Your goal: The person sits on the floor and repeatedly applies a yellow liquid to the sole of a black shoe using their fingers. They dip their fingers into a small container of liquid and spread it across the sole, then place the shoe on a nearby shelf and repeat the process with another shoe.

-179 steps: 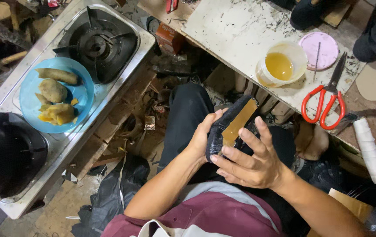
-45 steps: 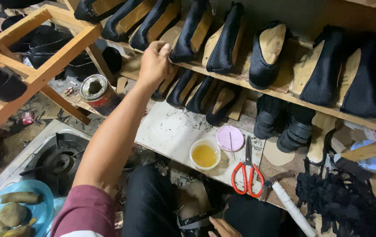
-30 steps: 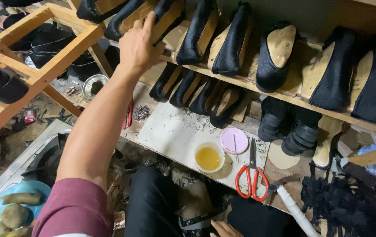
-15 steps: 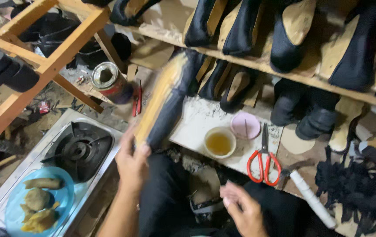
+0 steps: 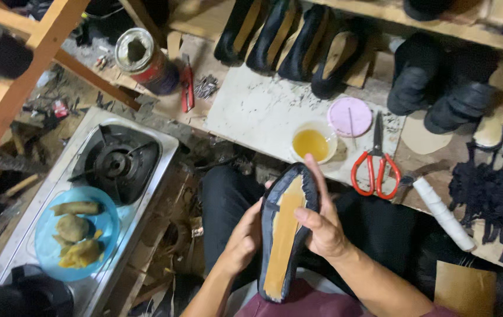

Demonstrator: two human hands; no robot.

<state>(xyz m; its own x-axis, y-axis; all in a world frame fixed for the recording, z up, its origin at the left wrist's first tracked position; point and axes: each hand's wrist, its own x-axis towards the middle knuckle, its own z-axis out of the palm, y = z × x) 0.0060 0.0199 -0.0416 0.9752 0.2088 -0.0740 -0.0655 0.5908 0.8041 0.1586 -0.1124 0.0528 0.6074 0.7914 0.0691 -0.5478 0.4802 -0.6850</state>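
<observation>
low in the frame's centre, a seated worker grips a black shoe upper on its tan last (image 5: 283,235) sole-up over the lap: the left hand (image 5: 242,240) wraps its left edge, the right hand (image 5: 322,220) clasps the right side, fingers laid across the rim. just above, a cup of yellow glue (image 5: 313,142) sits beside a pink lid (image 5: 350,116) and red scissors (image 5: 376,164) on the board; a gas stove (image 5: 116,161) lies left. a firm two-handed hold, sole kept level, seems wisest here.

Red-handled scissors (image 5: 376,165) beside a cup of yellow liquid (image 5: 313,142), gas stove (image 5: 115,165), blue plate (image 5: 101,235) of food.
</observation>
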